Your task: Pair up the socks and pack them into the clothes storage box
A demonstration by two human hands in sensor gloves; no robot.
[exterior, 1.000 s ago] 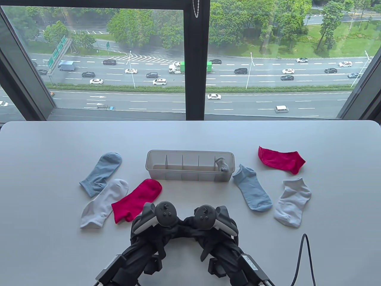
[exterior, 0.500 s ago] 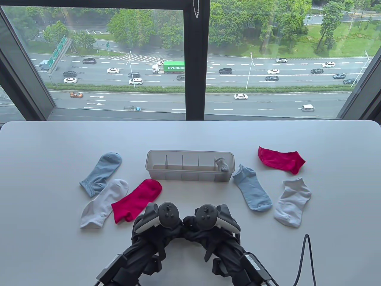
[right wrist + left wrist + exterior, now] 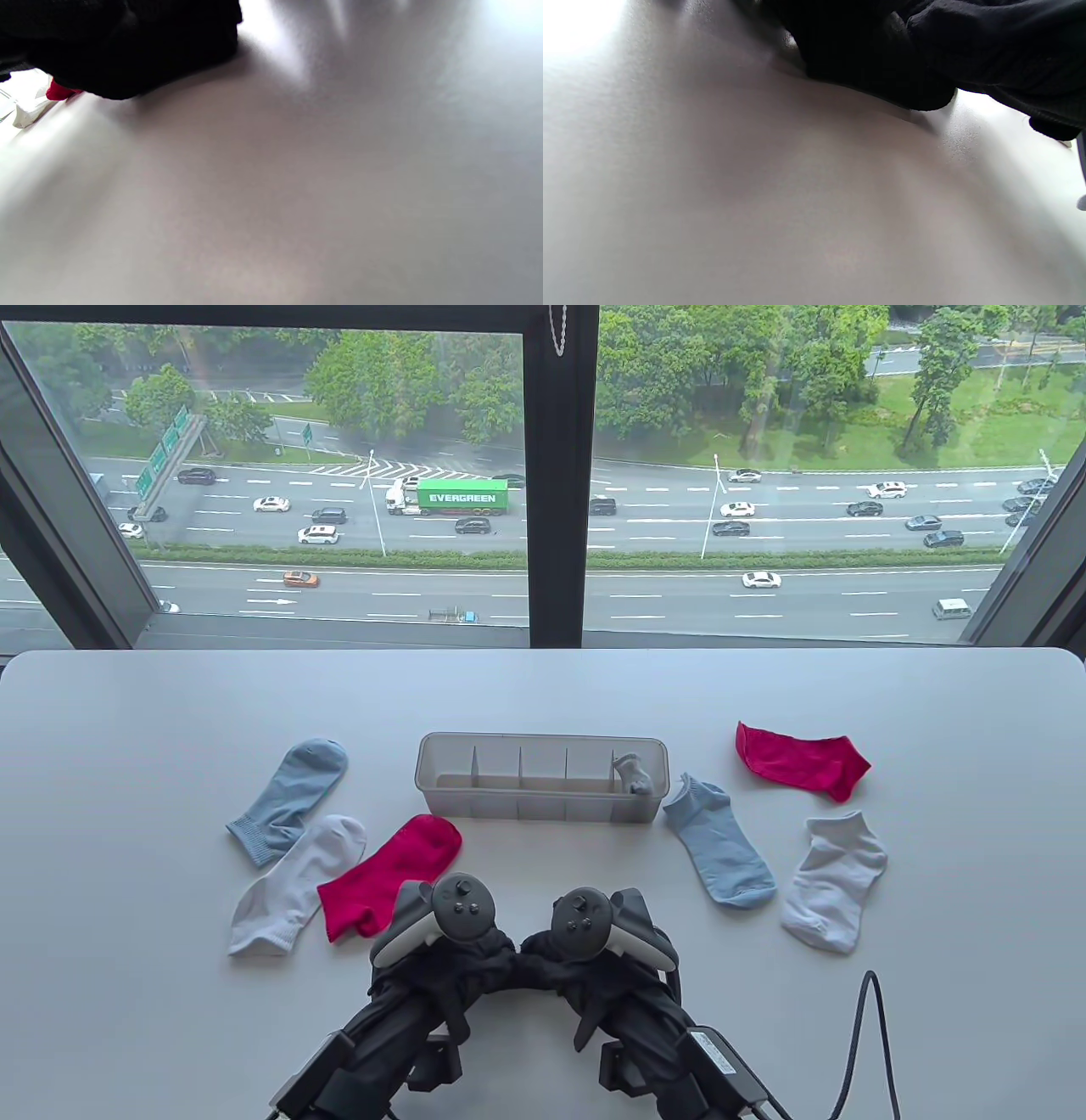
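A translucent divided storage box (image 3: 543,808) stands mid-table, with a rolled grey sock (image 3: 635,774) in its rightmost compartment. To its left lie a blue sock (image 3: 288,810), a white sock (image 3: 293,886) and a red sock (image 3: 390,874). On the right lie a blue sock (image 3: 719,853), a white sock (image 3: 833,882) and a red sock (image 3: 802,763). My left hand (image 3: 458,959) and right hand (image 3: 585,963) rest side by side on the table in front of the box. Both hold nothing. In the wrist views, loosely curled gloved fingers (image 3: 882,55) (image 3: 127,51) touch the tabletop.
A black cable (image 3: 865,1044) runs off the near edge at the right. The white table (image 3: 543,687) ends at a window. The left hand's tracker sits close to the left red sock's cuff.
My left hand has shifted slightly to the left, away from the right hand. No sock has moved.
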